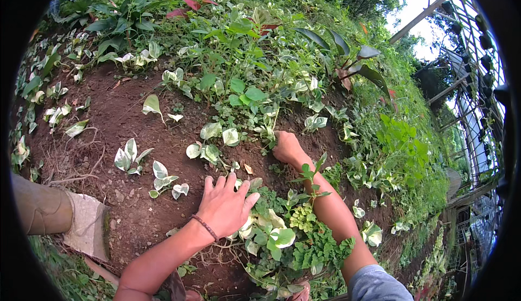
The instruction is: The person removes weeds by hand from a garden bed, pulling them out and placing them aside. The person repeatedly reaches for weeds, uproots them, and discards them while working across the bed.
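Note:
My left hand [225, 206], with a beaded bracelet at the wrist, is spread palm down over the brown soil [163, 195], fingers apart and nothing held. Farther out and to the right, my right hand [286, 147] is closed around the base of a leafy green plant [270, 126] at the soil's weedy edge; its fingertips are hidden. Small variegated pothos plants [211, 151] with white and green leaves grow between and beyond the hands. A clump of pothos and ruffled green foliage [281, 238] lies below, between my forearms.
At the left a post [40, 205] stands by a concrete block [86, 224]. Dense weeds [236, 57] cover the slope beyond, with a dark-leaved plant [362, 65] at the upper right. A lattice structure [472, 77] rises at the right. My feet show at the bottom edge.

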Motion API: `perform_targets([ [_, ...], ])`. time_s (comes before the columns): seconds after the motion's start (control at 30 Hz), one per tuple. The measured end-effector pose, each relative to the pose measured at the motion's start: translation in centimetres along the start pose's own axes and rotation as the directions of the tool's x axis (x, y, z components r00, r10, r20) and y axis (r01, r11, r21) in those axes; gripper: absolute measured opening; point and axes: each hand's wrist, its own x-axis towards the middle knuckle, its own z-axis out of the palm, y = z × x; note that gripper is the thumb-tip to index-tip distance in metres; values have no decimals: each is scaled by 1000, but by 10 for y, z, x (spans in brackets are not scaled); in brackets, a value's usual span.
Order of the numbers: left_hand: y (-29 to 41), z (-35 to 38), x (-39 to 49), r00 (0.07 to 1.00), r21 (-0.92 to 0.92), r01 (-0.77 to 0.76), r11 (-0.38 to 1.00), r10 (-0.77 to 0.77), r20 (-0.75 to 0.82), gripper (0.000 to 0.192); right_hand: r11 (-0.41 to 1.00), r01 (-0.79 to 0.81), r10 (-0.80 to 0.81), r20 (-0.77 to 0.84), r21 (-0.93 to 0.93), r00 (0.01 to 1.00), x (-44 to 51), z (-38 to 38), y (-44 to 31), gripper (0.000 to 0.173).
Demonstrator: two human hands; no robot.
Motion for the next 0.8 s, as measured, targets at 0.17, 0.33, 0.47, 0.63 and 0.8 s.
perform_targets([
  [0.17,-6,1,-10,1000,-18,7,1000,-7,-19,48,987,-60,84,-160,146,984,-21,-11,13,38],
  [0.33,-8,0,-7,999,-55,20,998,-17,46,48,992,34,-9,-212,117,977,-37,0,22,36],
  [0.47,-8,-3,-8,996,-65,32,997,-26,86,49,994,-22,55,-312,108,948,-23,2,40,22],
  [0.63,-10,-1,-8,1000,-86,20,996,-19,15,49,973,-96,150,-258,209,954,-19,-1,49,29],
  [0.8,-13,-2,-10,999,-115,14,993,-10,42,48,993,117,-113,-171,15,979,-45,14,14,29],
])
